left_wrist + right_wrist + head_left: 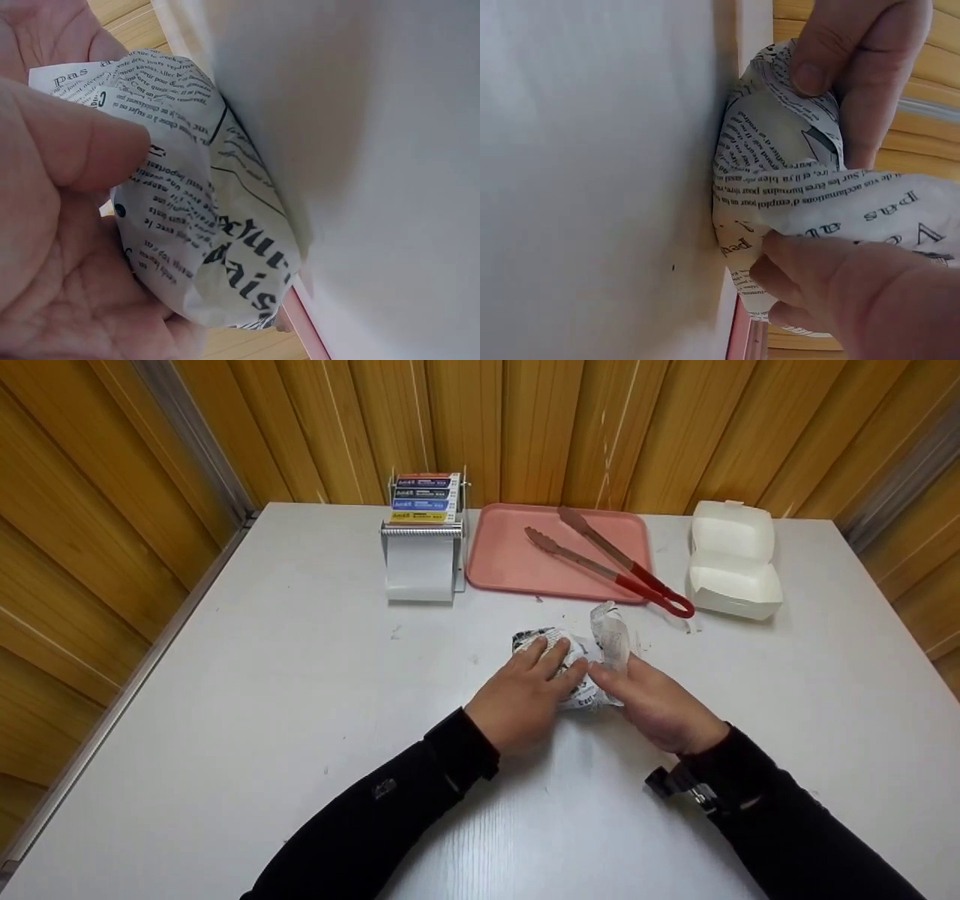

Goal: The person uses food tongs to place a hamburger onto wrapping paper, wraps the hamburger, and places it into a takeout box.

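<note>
A rounded bundle wrapped in newsprint-patterned paper (577, 690) lies on the white table between the hands. What the paper covers is hidden. My left hand (525, 697) holds the bundle from above and the left, its fingers spread over the top; in the left wrist view the thumb (90, 142) presses the paper. From the other side, my right hand (667, 701) grips the loose end of the wrapping paper (611, 634), which sticks up in the head view. The right wrist view shows the right fingers (810, 262) against this folded strip, close to the bundle's side.
Behind the bundle is a pink tray (502, 547) with red-handled tongs (637, 577) lying across it. A label dispenser (424, 540) stands left of the tray. An open white takeaway box (735, 559) sits to the right. Small crumbs dot the tabletop (262, 697).
</note>
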Demonstrator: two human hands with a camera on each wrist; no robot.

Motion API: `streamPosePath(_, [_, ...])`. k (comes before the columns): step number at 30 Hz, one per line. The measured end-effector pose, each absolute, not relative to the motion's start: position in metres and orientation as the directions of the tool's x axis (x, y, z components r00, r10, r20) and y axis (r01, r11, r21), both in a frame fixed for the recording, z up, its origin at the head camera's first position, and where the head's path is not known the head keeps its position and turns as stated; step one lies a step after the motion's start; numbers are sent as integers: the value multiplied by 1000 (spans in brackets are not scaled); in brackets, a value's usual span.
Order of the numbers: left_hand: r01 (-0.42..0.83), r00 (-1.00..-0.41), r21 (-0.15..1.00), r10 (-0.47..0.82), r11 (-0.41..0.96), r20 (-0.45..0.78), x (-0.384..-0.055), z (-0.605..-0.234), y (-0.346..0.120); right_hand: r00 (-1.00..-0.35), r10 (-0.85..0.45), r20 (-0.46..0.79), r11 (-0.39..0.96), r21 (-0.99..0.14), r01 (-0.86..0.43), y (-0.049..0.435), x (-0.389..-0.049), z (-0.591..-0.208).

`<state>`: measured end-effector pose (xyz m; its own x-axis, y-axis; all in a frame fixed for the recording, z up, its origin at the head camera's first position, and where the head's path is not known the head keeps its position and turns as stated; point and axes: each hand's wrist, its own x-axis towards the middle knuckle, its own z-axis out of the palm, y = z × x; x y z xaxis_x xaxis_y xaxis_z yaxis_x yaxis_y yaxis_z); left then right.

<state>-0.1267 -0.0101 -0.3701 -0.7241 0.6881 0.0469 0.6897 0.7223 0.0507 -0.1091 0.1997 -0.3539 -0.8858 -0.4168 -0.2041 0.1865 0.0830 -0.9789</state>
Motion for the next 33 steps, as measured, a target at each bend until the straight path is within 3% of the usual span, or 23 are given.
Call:
streamPosePath(4, [681, -732, 61, 682, 730, 15, -126, -370, -9, -896, -398, -196, 235, -966, 107, 191, -106, -354])
streamPosePath(11, [628, -760, 179, 646, 757, -68, -126, -368, -8, -917, -316, -243, 452, -888, 80, 177, -101, -353])
streamPosePath(19, [642, -746, 189, 663, 743, -72, -129, -367, -9, -913, -339, -228, 542, -840, 9, 165, -99, -357])
streamPosePath(27, [537, -745, 441, 650, 719, -153, -141, -363, -16, -903, -368, -223, 626, -777, -63, 160, -98, -360])
streamPosePath(33, [487, -803, 511, 593, 708, -58, -148, -364, -19, -899, -393, -192, 658, -742, -130, 155, -96, -362])
